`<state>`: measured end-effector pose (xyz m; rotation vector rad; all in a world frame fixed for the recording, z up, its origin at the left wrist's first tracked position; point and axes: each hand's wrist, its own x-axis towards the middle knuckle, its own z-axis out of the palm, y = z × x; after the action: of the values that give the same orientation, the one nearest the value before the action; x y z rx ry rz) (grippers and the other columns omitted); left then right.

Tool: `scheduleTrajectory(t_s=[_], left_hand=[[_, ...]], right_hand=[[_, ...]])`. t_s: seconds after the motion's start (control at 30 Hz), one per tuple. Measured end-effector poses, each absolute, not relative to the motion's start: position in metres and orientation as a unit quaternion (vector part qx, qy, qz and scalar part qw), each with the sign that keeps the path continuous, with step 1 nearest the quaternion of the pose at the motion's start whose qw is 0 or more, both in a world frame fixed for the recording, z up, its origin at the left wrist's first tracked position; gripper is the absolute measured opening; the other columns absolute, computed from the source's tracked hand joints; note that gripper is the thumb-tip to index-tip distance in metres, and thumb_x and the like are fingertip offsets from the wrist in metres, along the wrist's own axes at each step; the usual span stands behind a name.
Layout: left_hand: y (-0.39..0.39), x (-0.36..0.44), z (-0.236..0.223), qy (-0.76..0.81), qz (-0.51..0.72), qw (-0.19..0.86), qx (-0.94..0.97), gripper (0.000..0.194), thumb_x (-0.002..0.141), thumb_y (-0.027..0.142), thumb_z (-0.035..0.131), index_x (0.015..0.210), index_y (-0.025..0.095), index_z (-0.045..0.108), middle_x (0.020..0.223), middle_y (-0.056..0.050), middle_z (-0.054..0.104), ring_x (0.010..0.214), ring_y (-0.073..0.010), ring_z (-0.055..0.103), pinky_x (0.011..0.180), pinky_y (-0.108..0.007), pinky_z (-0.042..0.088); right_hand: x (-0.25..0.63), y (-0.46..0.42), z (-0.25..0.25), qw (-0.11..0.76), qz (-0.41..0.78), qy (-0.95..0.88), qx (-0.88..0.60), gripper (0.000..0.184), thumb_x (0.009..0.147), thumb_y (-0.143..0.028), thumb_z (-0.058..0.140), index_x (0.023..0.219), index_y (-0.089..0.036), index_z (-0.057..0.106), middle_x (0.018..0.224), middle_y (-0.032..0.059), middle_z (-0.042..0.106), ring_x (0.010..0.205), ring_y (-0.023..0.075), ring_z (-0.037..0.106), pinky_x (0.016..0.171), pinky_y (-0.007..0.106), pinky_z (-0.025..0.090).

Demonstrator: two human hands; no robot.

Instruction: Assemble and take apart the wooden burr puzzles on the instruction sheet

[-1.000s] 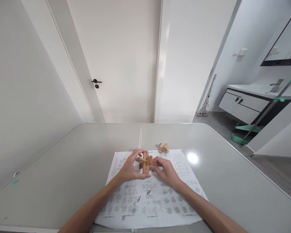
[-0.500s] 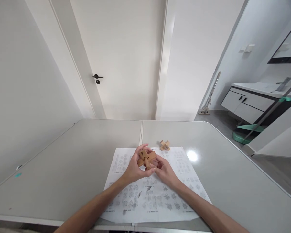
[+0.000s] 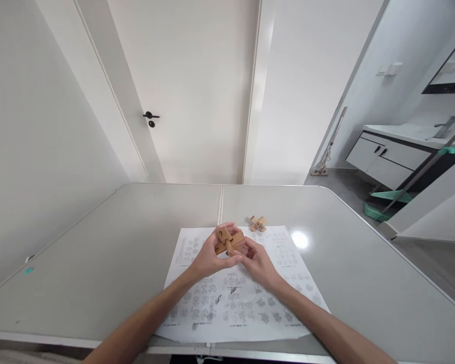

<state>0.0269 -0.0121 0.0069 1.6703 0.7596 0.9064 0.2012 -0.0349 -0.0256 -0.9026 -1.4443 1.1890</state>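
Note:
Between my two hands is a wooden interlocking puzzle (image 3: 224, 235) made of brown crossed blocks, with a dark mark on its top piece and a rounded peg pointing toward me. My left hand (image 3: 209, 257) wraps around its left side, fingers behind and thumb in front. My right hand (image 3: 256, 259) closes on its right and lower side, its fingertips near the peg. Under both hands lies a white printed sheet (image 3: 246, 321) covered with small diagrams. Just past the sheet's far edge sits a lighter wooden cross-shaped puzzle (image 3: 258, 224).
The grey table (image 3: 109, 273) has a seam down its middle and a bright light reflection at right. A white door (image 3: 193, 91) and walls stand behind it. To the right are a mop (image 3: 329, 144), a green dustpan (image 3: 376, 212) and a sink cabinet (image 3: 387, 154).
The wooden puzzle has tilted slightly in my hands, and its peg sits a little differently. Both hands keep their hold. The whole view has shifted a little.

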Motion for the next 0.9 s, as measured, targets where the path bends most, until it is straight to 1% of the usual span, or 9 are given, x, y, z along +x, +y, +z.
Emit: scheduleTrajectory(t_s=[0.1, 0.2, 0.3, 0.4, 0.5, 0.6, 0.77, 0.83, 0.9], left_hand=[[-0.008, 0.024, 0.005, 0.334, 0.352, 0.536, 0.691, 0.070, 0.075, 0.029, 0.080, 0.139, 0.026, 0.050, 0.139, -0.011, 0.057, 0.120, -0.0307, 0.062, 0.104, -0.047, 0.051], [-0.004, 0.023, 0.004, 0.331, 0.343, 0.551, 0.685, 0.071, 0.073, 0.029, 0.083, 0.137, 0.025, 0.052, 0.138, -0.012, 0.059, 0.120, -0.0310, 0.063, 0.106, -0.047, 0.049], [-0.003, 0.022, 0.004, 0.324, 0.337, 0.567, 0.678, 0.071, 0.073, 0.029, 0.082, 0.137, 0.024, 0.052, 0.139, -0.012, 0.059, 0.123, -0.0314, 0.061, 0.107, -0.047, 0.048], [-0.003, 0.022, 0.004, 0.323, 0.327, 0.579, 0.673, 0.070, 0.075, 0.028, 0.081, 0.139, 0.025, 0.051, 0.140, -0.012, 0.058, 0.125, -0.0314, 0.060, 0.108, -0.047, 0.047], [-0.003, 0.022, 0.001, 0.327, 0.330, 0.591, 0.660, 0.073, 0.077, 0.029, 0.080, 0.143, 0.027, 0.047, 0.144, -0.011, 0.056, 0.131, -0.0314, 0.055, 0.107, -0.045, 0.048], [0.000, 0.023, -0.004, 0.339, 0.347, 0.605, 0.631, 0.078, 0.076, 0.030, 0.081, 0.144, 0.027, 0.044, 0.147, -0.011, 0.053, 0.133, -0.0319, 0.053, 0.104, -0.044, 0.050], [0.006, 0.023, -0.007, 0.373, 0.370, 0.600, 0.604, 0.064, 0.074, 0.037, 0.082, 0.129, 0.017, 0.056, 0.128, -0.015, 0.066, 0.119, -0.0343, 0.062, 0.100, -0.047, 0.050], [0.005, 0.022, -0.005, 0.373, 0.373, 0.602, 0.599, 0.067, 0.072, 0.036, 0.084, 0.130, 0.018, 0.057, 0.128, -0.014, 0.066, 0.122, -0.0347, 0.060, 0.103, -0.047, 0.048], [0.003, 0.023, -0.004, 0.368, 0.381, 0.605, 0.594, 0.073, 0.069, 0.032, 0.086, 0.134, 0.021, 0.055, 0.134, -0.013, 0.063, 0.127, -0.0343, 0.057, 0.107, -0.046, 0.046]], right_hand=[[0.204, -0.035, -0.023, 0.501, 0.483, -0.613, -0.374, 0.029, 0.088, -0.049, 0.067, 0.088, -0.020, 0.061, 0.069, 0.0006, 0.062, 0.062, 0.0166, 0.054, 0.058, 0.028, 0.042], [0.205, -0.034, -0.023, 0.502, 0.476, -0.605, -0.395, 0.027, 0.085, -0.045, 0.070, 0.082, -0.021, 0.058, 0.063, -0.0009, 0.064, 0.057, 0.0166, 0.058, 0.057, 0.028, 0.045], [0.204, -0.034, -0.025, 0.521, 0.488, -0.573, -0.402, 0.033, 0.079, -0.044, 0.077, 0.082, -0.024, 0.051, 0.062, -0.0033, 0.065, 0.054, 0.0168, 0.061, 0.056, 0.029, 0.049], [0.202, -0.033, -0.027, 0.526, 0.502, -0.560, -0.396, 0.038, 0.077, -0.045, 0.079, 0.089, -0.025, 0.048, 0.064, -0.0038, 0.068, 0.056, 0.0184, 0.066, 0.058, 0.030, 0.052], [0.201, -0.033, -0.029, 0.525, 0.499, -0.562, -0.400, 0.043, 0.078, -0.045, 0.078, 0.098, -0.026, 0.045, 0.065, -0.0039, 0.071, 0.059, 0.0200, 0.069, 0.061, 0.031, 0.054], [0.200, -0.032, -0.032, 0.529, 0.477, -0.572, -0.407, 0.043, 0.081, -0.046, 0.075, 0.098, -0.027, 0.041, 0.064, -0.0043, 0.072, 0.060, 0.0208, 0.070, 0.064, 0.033, 0.056], [0.198, -0.031, -0.035, 0.528, 0.447, -0.581, -0.429, 0.039, 0.085, -0.047, 0.071, 0.097, -0.028, 0.040, 0.067, -0.0031, 0.073, 0.064, 0.0231, 0.074, 0.067, 0.035, 0.058], [0.196, -0.032, -0.035, 0.532, 0.442, -0.580, -0.430, 0.038, 0.085, -0.045, 0.072, 0.097, -0.028, 0.040, 0.068, -0.0033, 0.073, 0.063, 0.0230, 0.073, 0.068, 0.035, 0.058], [0.194, -0.032, -0.034, 0.536, 0.438, -0.583, -0.425, 0.037, 0.085, -0.043, 0.071, 0.095, -0.028, 0.039, 0.067, -0.0033, 0.072, 0.062, 0.0226, 0.073, 0.067, 0.035, 0.058]])
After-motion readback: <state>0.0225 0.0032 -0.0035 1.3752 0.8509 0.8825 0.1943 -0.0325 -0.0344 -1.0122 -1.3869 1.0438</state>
